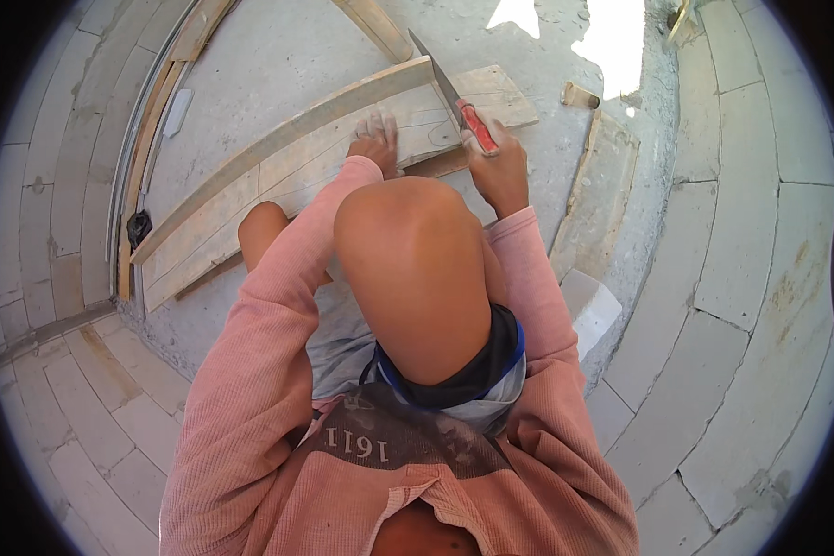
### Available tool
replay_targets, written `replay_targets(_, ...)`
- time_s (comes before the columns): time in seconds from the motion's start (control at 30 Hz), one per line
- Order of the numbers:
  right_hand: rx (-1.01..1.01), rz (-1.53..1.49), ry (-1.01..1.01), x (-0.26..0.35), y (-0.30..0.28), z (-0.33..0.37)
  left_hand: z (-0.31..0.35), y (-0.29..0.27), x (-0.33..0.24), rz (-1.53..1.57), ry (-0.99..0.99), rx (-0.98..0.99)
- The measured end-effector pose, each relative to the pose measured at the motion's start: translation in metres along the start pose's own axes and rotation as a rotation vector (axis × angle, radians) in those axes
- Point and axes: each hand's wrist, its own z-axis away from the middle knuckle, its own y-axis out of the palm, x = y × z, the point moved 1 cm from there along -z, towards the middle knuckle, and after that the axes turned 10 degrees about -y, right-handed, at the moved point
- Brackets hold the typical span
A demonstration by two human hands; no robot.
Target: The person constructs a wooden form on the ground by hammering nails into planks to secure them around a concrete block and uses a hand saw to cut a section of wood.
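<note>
My right hand (498,170) is wrapped round the red handle of a hand saw (445,85), whose blade points up and to the left. The blade lies across a wide wooden board (496,97), close to its right end. My left hand (376,144) rests on the same board with its fingers stretched out. A narrower wooden plank (278,144) stands on edge along the board's far side. Under the board, near my knee, another piece of wood (440,163) shows in part.
A wooden beam (375,28) lies at the top. On the right are a dusty board (598,185), a small wood offcut (580,95) and a white block (588,310). Block walls (746,195) rise on both sides. A black plastic bundle (139,228) lies at the left.
</note>
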Motion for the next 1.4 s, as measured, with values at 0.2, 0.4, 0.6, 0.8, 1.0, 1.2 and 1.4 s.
replay_targets(0.2, 0.069, 0.025, -0.015, 0.050, -0.082, 0.128, -0.007, 0.016, 0.013, 0.029, 0.002, -0.107)
replay_targets(0.4, 0.046, 0.099, -0.030, 0.002, -0.012, 0.020, 0.001, 0.000, -0.014, -0.016, 0.017, -0.057)
replay_targets(0.6, 0.095, 0.090, -0.061, 0.052, -0.075, 0.134, 0.004, 0.011, 0.011, 0.020, -0.029, -0.094)
replay_targets(0.8, 0.088, 0.014, -0.062, 0.037, -0.047, 0.066, -0.004, 0.037, 0.009, -0.038, -0.085, -0.223)
replay_targets(1.0, 0.047, -0.010, 0.012, 0.021, -0.025, 0.051, 0.002, 0.020, 0.011, -0.010, -0.003, -0.122)
replay_targets(1.2, 0.090, 0.059, 0.001, 0.067, -0.098, 0.139, 0.004, 0.014, 0.005, 0.006, -0.004, -0.199)
replay_targets(1.4, 0.138, 0.141, 0.061, 0.008, -0.010, 0.011, -0.005, 0.019, -0.008, -0.011, 0.025, -0.068)
